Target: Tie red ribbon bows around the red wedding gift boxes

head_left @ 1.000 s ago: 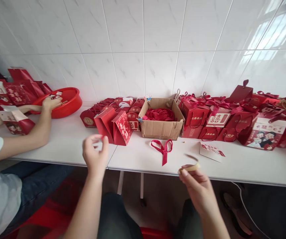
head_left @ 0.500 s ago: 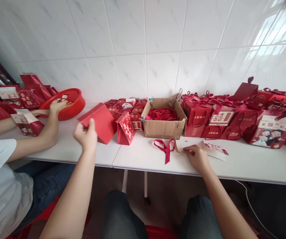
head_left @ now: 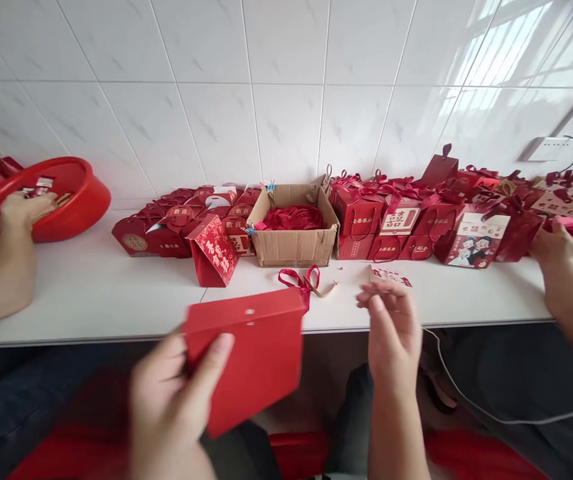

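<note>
A plain red gift box (head_left: 256, 360) is gripped in my left hand (head_left: 181, 387), thumb on its face near two small holes in the top. It is held in front of the table edge. My right hand (head_left: 391, 327) is raised at the edge, fingers loosely curled and apart, with nothing visible in them. Beyond the box lies a red ribbon bow (head_left: 302, 280) on the table, a tan ribbon piece (head_left: 327, 291) beside it. A flat printed card (head_left: 391, 276) lies just behind my right hand. A patterned red box (head_left: 212, 252) stands upright to the left.
A cardboard carton (head_left: 294, 248) of red ribbon stands against the wall. Finished red boxes (head_left: 406, 220) are stacked to its right, more red boxes (head_left: 166, 220) to its left. One co-worker's hand (head_left: 26, 207) is in a red basin (head_left: 84, 207); another's hand (head_left: 561, 250) touches boxes at right.
My left hand has brought the red box from the left to the front centre. My right hand has lifted off the tan ribbon. The view has turned right, showing another person's hand.
</note>
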A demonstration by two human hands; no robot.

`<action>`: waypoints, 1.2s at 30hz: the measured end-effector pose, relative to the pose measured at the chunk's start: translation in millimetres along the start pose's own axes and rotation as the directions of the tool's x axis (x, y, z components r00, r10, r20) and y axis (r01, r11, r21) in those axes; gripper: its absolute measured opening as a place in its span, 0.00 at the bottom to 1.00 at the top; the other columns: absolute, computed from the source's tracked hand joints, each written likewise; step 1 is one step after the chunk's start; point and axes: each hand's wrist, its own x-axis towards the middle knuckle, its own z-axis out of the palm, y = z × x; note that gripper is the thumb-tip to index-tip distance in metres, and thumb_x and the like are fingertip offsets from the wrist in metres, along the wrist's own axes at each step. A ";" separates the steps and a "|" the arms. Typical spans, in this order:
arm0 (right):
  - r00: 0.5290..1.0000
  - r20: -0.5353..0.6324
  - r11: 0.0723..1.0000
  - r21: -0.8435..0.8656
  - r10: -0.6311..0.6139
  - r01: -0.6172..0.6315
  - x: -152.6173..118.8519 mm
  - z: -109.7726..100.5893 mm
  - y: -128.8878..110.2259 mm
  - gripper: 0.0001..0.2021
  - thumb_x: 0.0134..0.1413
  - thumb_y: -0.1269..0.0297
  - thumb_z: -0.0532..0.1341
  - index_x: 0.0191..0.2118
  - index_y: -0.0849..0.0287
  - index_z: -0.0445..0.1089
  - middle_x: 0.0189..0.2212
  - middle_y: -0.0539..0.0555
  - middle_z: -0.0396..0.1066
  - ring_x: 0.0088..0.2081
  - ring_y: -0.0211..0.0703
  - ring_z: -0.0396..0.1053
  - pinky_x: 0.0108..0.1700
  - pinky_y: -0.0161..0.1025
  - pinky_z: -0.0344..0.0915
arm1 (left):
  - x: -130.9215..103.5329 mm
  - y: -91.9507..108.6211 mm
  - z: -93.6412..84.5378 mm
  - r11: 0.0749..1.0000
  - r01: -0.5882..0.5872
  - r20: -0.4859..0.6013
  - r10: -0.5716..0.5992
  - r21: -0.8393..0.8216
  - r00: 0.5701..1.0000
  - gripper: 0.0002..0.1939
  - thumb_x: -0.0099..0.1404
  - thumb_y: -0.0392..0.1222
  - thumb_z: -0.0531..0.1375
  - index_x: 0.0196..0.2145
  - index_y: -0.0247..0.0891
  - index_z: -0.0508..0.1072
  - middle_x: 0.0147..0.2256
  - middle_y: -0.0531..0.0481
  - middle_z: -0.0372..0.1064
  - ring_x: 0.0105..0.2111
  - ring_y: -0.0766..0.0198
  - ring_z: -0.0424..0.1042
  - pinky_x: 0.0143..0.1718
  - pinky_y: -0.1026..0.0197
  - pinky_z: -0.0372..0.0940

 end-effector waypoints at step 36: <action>0.996 0.084 0.655 -0.754 0.037 0.039 71.6 -100.6 51.4 0.29 0.41 0.66 0.62 0.54 0.53 0.65 0.61 0.63 0.56 0.60 0.59 0.58 0.55 0.56 0.60 | 54.5 -26.9 48.5 0.941 -0.111 -0.277 0.019 -0.318 0.961 0.15 0.54 0.51 0.67 0.31 0.37 0.71 0.26 0.54 0.68 0.26 0.67 0.66 0.27 0.64 0.64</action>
